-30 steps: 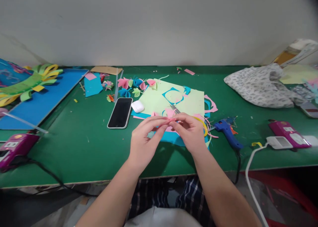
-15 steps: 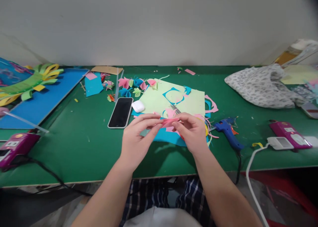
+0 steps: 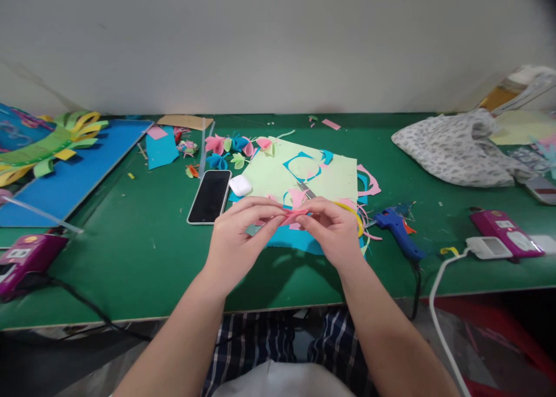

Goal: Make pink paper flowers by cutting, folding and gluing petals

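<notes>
Between my two hands is a small piece of folded pink paper (image 3: 295, 214), held up over the pile of paper. My left hand (image 3: 245, 232) pinches its left end between thumb and fingers. At the other end, my right hand (image 3: 332, 226) grips it the same way. Beneath them lie a pale green sheet (image 3: 260, 174), a blue sheet (image 3: 286, 240) and pink scraps. Scissors (image 3: 307, 190) with a yellow handle are partly hidden behind my right hand. Several folded paper flowers (image 3: 238, 145) in pink, blue and green sit behind my left hand.
A phone (image 3: 210, 197) and a white earbud case (image 3: 240, 185) lie left of the sheets. A blue glue gun (image 3: 398, 232) with a cord is on the right. Purple power strips (image 3: 506, 233) sit at both sides. A patterned cloth bag (image 3: 460, 148) stands at the back right.
Both hands stay nearly in place with the pink paper between them. The fingers have shifted slightly and the paper looks more tightly pressed. The camera view has moved a little.
</notes>
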